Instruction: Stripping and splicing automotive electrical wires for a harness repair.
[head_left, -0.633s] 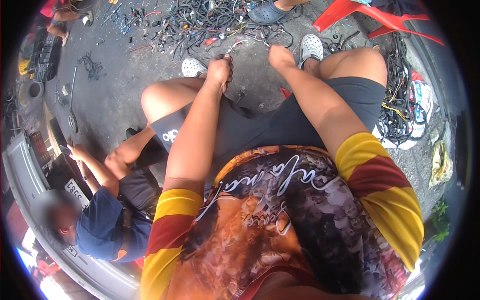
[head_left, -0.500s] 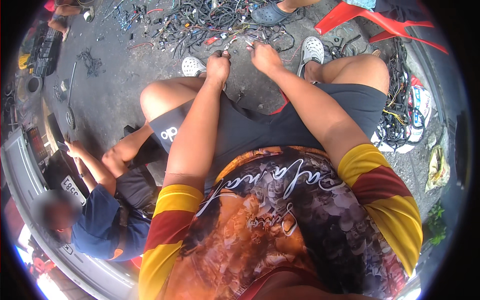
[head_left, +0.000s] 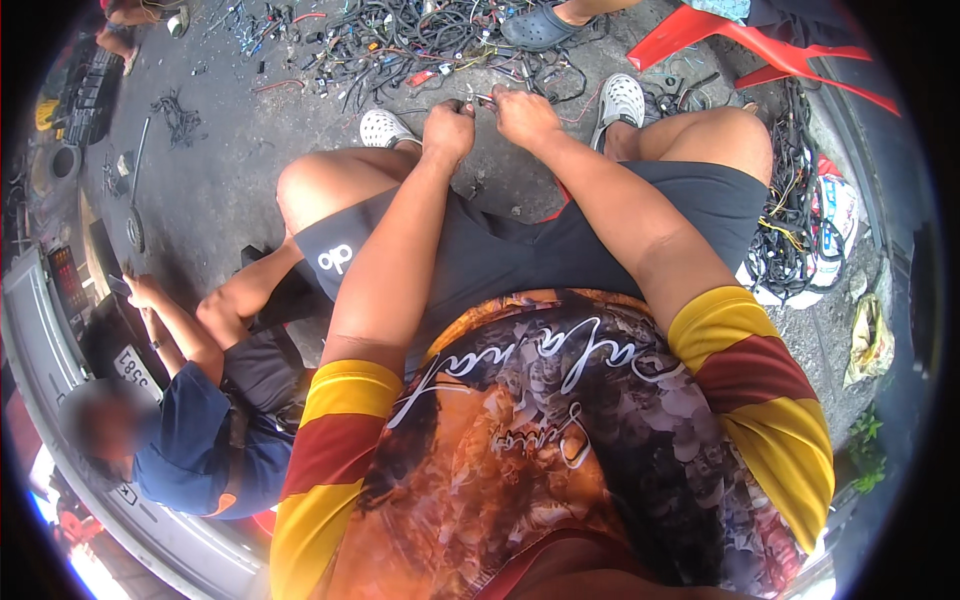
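Note:
My left hand (head_left: 449, 130) is closed, its thumb and fingers pinching a small piece whose pale end sticks out at the fingertips; its kind is too small to tell. Close beside it, my right hand (head_left: 527, 118) is closed on a thin, metallic-looking piece (head_left: 485, 99) that points toward the left fingertips. Whether the two pieces touch, I cannot tell. Both hands are between my knees, above the dark ground. Just beyond them lies a wide pile of wires (head_left: 420, 45), mostly black, with connectors and coloured bits mixed in.
White clogs (head_left: 624, 98) are on my feet. Past the pile is another person's grey-blue clog (head_left: 540, 30), near a red plastic chair (head_left: 690, 32). More wires (head_left: 785, 245) lie on a white sack at right. A person in dark blue (head_left: 215, 430) sits at left by a grey vehicle.
My hands have come closer together and slightly nearer to me. The thin piece in the right hand now meets or nearly meets the left fingertips.

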